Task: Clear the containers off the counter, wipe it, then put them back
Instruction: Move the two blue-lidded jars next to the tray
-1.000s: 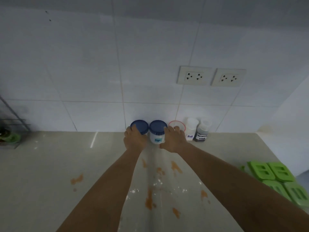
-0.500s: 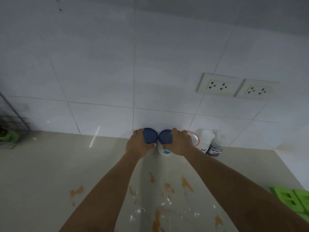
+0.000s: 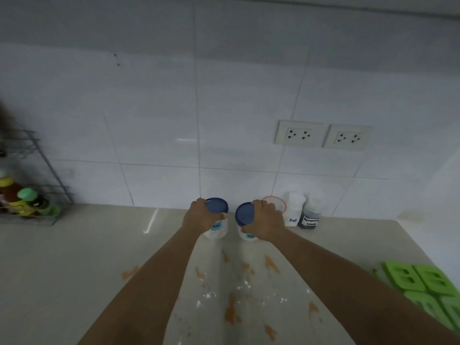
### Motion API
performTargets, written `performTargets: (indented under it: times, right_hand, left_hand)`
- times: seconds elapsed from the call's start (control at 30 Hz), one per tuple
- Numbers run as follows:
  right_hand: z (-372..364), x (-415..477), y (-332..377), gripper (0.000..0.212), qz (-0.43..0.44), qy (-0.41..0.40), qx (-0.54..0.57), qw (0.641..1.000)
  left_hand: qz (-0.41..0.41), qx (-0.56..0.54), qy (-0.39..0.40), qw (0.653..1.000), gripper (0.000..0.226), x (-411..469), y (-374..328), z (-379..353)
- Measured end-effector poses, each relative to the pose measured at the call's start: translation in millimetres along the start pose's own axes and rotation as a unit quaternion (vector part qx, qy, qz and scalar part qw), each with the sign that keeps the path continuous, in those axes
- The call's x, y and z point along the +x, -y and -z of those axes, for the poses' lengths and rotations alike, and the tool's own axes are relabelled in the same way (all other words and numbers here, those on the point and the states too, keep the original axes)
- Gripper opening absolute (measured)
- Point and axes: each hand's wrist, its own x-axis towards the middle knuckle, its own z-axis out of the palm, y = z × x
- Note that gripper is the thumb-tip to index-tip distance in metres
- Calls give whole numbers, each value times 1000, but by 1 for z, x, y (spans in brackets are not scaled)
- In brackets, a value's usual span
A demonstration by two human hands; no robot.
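Two white jars with blue lids stand out near the back wall of the beige counter point(image 3: 74, 270). My left hand point(image 3: 199, 217) is wrapped around the left blue-lidded jar point(image 3: 217, 207), labelled MSG. My right hand point(image 3: 265, 221) grips the right blue-lidded jar point(image 3: 243, 215). Both jars are tilted and apart from each other. Behind my right hand sits a red-rimmed container point(image 3: 276, 201), then a white salt jar point(image 3: 295, 210) and a dark sesame jar point(image 3: 310, 215) against the wall.
Orange stains point(image 3: 231, 310) and white powder point(image 3: 207, 295) spatter the counter between my forearms. A wire rack with sauce bottles point(image 3: 25, 202) stands at the far left. Green trays point(image 3: 428, 287) lie at the right edge. Two wall sockets point(image 3: 323, 135) sit above the jars.
Both hands have closed around the blue-lidded jars and drawn them apart and away from the wall. The view has shifted, showing the rack at the left.
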Motion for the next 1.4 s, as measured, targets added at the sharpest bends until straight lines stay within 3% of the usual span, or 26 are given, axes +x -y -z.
performTargets:
  times: [0.37, 0.53, 0.67, 1.07, 1.4]
  right_hand:
    - [56, -113, -81, 81, -54, -13, 96, 994]
    - [69, -182, -139, 83, -90, 1, 76, 993]
    - [75, -229, -188, 82, -119, 15, 62, 991]
    - [71, -319, -294, 83, -157, 74, 65, 983]
    - [72, -355, -344, 86, -193, 83, 18, 977]
  left_hand:
    - [-91, -5, 14, 996, 79, -105, -67, -53]
    - [-127, 22, 77, 989, 70, -158, -106, -111]
    - [-166, 91, 122, 974, 82, -197, -131, -163]
    - [-144, 126, 200, 961, 76, -273, -160, -272]
    - [-132, 111, 227, 959, 94, -316, -163, -310]
